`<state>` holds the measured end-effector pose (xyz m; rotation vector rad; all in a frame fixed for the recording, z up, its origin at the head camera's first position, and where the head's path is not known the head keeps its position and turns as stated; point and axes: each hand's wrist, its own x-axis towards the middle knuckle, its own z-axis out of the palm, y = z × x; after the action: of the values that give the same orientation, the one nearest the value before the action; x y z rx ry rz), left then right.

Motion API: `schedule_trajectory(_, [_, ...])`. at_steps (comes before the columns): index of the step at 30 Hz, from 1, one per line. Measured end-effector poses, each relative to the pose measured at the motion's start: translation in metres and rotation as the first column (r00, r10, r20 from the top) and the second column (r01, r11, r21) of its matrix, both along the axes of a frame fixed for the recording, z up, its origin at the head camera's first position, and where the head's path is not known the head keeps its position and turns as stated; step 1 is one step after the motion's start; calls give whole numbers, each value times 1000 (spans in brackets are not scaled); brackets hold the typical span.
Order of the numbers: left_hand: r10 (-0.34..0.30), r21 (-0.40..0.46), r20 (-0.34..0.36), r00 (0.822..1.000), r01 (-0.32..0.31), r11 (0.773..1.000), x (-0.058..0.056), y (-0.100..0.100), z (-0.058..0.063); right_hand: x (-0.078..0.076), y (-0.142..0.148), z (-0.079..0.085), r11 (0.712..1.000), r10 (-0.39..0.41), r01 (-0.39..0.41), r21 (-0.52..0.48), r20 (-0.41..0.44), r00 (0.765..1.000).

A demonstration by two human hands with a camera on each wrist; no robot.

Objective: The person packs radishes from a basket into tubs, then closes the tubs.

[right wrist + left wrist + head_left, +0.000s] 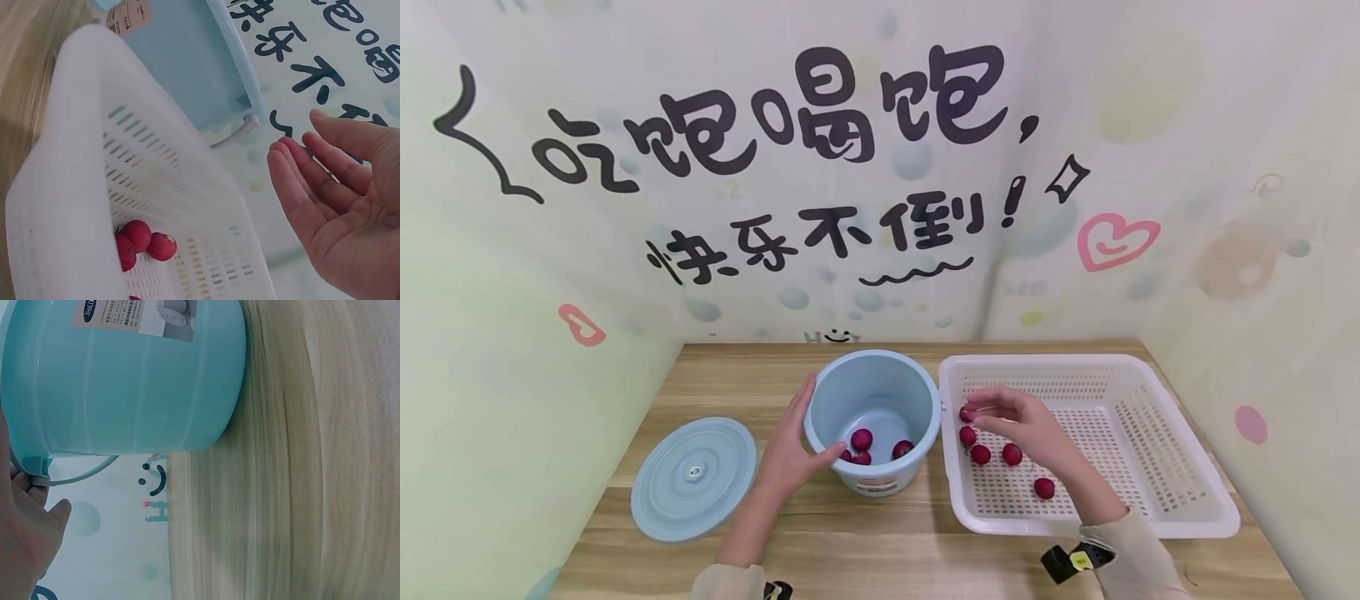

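Note:
A light blue plastic bucket [859, 393] stands upright with several small red radishes [862, 439] at its bottom. My left hand [792, 454] grips the bucket's left side at the rim, fingers outside and thumb over the near edge. In the left wrist view its fingers lie by the handle joint under the rim. To the right of the bucket, a white plastic basket [1097, 433] holds several more radishes [1012, 454]. My right hand [340, 194] hovers over the basket's left part, fingers loosely bent and apart from the thumb, with nothing between them.
A round blue lid [694, 475] lies flat on the wooden table [880, 558], left of the bucket. The basket's left wall stands close beside the bucket. Behind the table hangs a wall covering [1187, 108] with black writing.

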<state>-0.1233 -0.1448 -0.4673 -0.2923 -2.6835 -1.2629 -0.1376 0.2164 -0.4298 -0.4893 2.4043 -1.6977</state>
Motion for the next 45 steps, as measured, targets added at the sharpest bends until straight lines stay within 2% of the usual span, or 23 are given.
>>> schedule_trajectory(7, [0,-1,6,1000,0,1000,0,0,0,4,12,-5,999,-25,25,33,-4,1000])
schedule_trajectory(17, [0,-6,6,1000,0,1000,-1,-1,-1,8,27,-16,1000,-21,21,-1,-23,1000])
schedule_trajectory(34, [-2,-8,-1,1000,2,1000,-1,-1,-1,20,56,-34,995,-94,93,47,22,995])
schedule_trajectory(39, [0,-12,1,1000,0,1000,-1,-1,-1,20,66,-43,993,-95,93,65,23,995])
schedule_trajectory(45, [1,-9,-6,1000,-1,1000,-2,0,-1,17,79,-54,992,-95,88,95,72,993])
